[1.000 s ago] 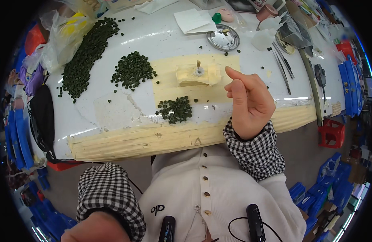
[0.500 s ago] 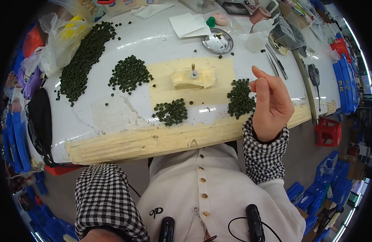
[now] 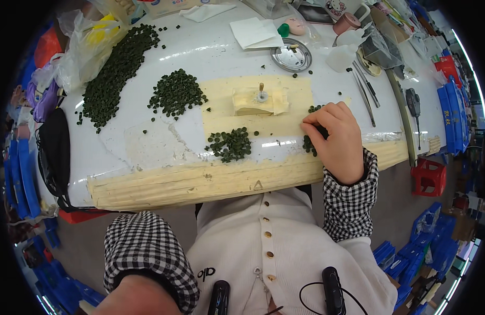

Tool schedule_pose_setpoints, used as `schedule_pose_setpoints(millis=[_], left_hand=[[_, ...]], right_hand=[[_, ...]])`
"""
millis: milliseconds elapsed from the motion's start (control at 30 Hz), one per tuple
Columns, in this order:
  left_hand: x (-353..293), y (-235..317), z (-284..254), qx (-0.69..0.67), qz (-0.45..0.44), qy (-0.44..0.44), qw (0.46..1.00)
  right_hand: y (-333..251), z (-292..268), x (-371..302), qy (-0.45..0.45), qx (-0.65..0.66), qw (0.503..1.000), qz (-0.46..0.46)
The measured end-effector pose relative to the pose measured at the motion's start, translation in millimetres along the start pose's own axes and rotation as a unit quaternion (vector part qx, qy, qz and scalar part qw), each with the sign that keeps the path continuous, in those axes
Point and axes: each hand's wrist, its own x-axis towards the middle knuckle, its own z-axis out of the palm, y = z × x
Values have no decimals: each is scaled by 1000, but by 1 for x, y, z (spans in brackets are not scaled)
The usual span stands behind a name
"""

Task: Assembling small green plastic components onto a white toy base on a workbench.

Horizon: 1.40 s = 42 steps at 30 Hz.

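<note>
My right hand [image 3: 341, 139] is over the right-hand pile of small dark green round pieces [image 3: 308, 145], hiding much of it. Its thumb and index fingertips come together at the pile's left side; whatever may be between them is too small to make out. Left of the hand, a yellow-taped block [image 3: 248, 105] sits on a sheet of masking tape [image 3: 216, 121], with a small pin and pale disc [image 3: 261, 95] standing on top. My left hand [image 3: 145, 298] shows only its wrist end at the lower edge, its fingers out of frame.
More green pieces lie in a near pile [image 3: 231, 144], a middle pile [image 3: 175, 93] and a long heap [image 3: 119, 76]. A round metal dish [image 3: 291, 55], tweezers [image 3: 364, 98] and white paper [image 3: 255, 33] are farther back. Tape covers the table's front edge [image 3: 216, 184].
My right hand has come down and left onto the right-hand pile, its fingers curling over it. My left forearm has shifted slightly, baring more skin. The view has moved a little.
</note>
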Motion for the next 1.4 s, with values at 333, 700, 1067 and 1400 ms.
schedule_pose_setpoints(millis=[333, 700, 1067, 1400], left_hand=[[-78, -13, -70, -190, -805, 307, 471], [-106, -3, -91, -345, -794, 300, 401], [-91, -6, -48, -164, -890, 159, 394], [-115, -15, -30, -269, -881, 118, 370]], right_hand=[[-11, 4, -3, 11, -16, 999, -31], [-21, 4, -4, 17, 35, 999, -7], [-33, 0, -8, 58, 182, 981, 28], [-47, 3, 0, -31, 461, 885, 61]])
